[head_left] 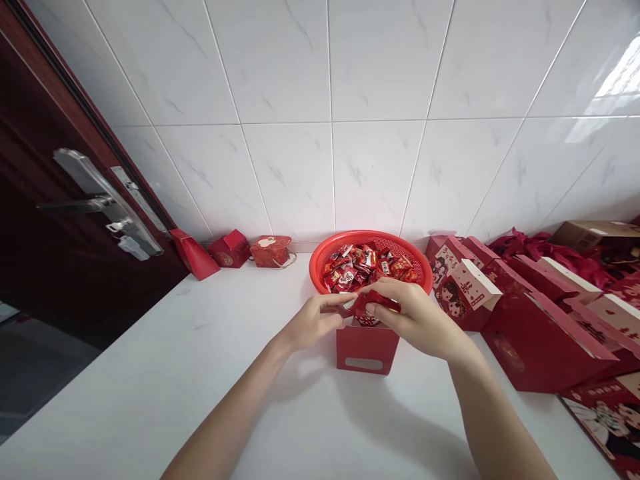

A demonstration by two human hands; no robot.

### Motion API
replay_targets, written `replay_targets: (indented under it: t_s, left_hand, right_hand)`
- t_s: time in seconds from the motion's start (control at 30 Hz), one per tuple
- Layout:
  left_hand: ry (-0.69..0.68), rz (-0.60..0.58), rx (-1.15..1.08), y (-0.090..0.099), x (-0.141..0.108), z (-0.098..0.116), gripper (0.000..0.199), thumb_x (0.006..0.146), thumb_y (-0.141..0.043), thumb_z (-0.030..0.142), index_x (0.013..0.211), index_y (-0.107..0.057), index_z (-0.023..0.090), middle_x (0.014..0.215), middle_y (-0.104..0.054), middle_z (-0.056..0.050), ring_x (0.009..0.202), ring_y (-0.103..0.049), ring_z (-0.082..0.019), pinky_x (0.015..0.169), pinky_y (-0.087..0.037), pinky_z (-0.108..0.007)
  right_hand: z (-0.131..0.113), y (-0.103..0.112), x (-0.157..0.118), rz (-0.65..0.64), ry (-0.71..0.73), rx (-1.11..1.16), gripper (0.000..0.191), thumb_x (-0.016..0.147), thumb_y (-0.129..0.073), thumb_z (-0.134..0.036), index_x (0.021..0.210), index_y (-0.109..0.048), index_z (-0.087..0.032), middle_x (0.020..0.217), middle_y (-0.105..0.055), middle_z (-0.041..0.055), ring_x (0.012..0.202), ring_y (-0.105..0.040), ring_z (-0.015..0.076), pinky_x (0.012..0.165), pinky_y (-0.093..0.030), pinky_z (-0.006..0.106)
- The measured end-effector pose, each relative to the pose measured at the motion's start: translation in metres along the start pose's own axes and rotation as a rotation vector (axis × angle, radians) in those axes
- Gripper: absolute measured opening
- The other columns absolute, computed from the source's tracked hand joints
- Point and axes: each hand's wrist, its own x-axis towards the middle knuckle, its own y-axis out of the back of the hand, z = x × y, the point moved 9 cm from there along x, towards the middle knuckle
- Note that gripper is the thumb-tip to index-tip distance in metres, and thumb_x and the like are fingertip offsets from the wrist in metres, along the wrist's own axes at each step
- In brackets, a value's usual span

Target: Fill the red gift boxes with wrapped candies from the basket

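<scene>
A red paper gift box (367,350) stands upright on the white table with its top open and a pale oval window low on its near side. My left hand (315,320) is closed at the box's upper left edge, thumb and index finger on the rim. Over the opening, my right hand (413,312) grips red wrapped candy (361,305) between thumb and fingers; how many pieces it holds is hidden. Another red-and-white wrapper (367,320) shows in the mouth of the box. Just behind both hands sits a red plastic basket (316,267) with many red candy packets.
Three small red boxes (230,249) stand along the tiled wall at left, near a dark door with a metal handle (107,203). At right, several red gift boxes (540,333) crowd together, with dark red cloth (525,243) and a brown carton (595,232) behind.
</scene>
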Motion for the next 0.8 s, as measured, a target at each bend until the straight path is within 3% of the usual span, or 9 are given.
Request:
replay_targets:
  t_s: [0.1,0.43,0.53,0.7,0.8]
  left_hand:
    - [-0.013,-0.023,-0.005,-0.003,0.000,0.003,0.059,0.076,-0.059,0.015,0.134,-0.070,0.019,0.103,-0.078,-0.006,0.096,-0.069,-0.024,0.091,-0.055,-0.039]
    - [0.013,0.009,-0.009,0.000,0.000,0.002,0.062,0.071,-0.057,0.013,0.131,-0.071,0.017,0.105,-0.078,-0.006,0.097,-0.069,-0.025,0.089,-0.055,-0.037]
    - [0.024,0.029,0.019,0.002,0.000,0.001,0.061,0.071,-0.058,0.013,0.130,-0.072,0.016,0.091,-0.077,-0.004,0.090,-0.069,-0.023,0.093,-0.054,-0.040]
    - [0.003,-0.019,-0.029,-0.003,0.000,0.003,0.058,0.075,-0.059,0.015,0.132,-0.071,0.017,0.104,-0.078,-0.006,0.098,-0.070,-0.025,0.095,-0.055,-0.041]
    - [-0.018,-0.026,-0.036,-0.004,-0.001,0.005,0.053,0.076,-0.062,0.017,0.128,-0.073,0.018,0.109,-0.077,-0.007,0.097,-0.070,-0.025,0.095,-0.056,-0.042]
  right_hand:
    - [-0.001,-0.006,-0.001,-0.048,-0.015,-0.029,0.020,0.092,-0.050,-0.012,0.079,-0.063,-0.019,0.076,-0.064,0.0008,0.064,-0.052,0.0130,0.056,-0.037,0.024]
    - [-0.002,0.003,-0.005,0.049,0.005,-0.130,0.025,0.094,-0.050,-0.009,0.077,-0.066,-0.018,0.078,-0.067,0.0028,0.067,-0.059,0.0148,0.059,-0.043,0.026]
    - [-0.010,0.009,-0.008,0.127,0.084,-0.186,0.026,0.096,-0.049,-0.010,0.086,-0.071,-0.019,0.086,-0.070,0.0062,0.080,-0.064,0.0189,0.067,-0.049,0.029]
    - [-0.015,-0.009,-0.011,-0.011,0.188,-0.225,0.024,0.097,-0.053,-0.013,0.097,-0.075,-0.021,0.094,-0.073,0.0082,0.090,-0.067,0.0214,0.073,-0.054,0.031]
    - [-0.018,-0.006,-0.011,0.033,0.220,-0.179,0.023,0.098,-0.054,-0.015,0.102,-0.076,-0.021,0.099,-0.072,0.0087,0.092,-0.067,0.0211,0.073,-0.054,0.031]
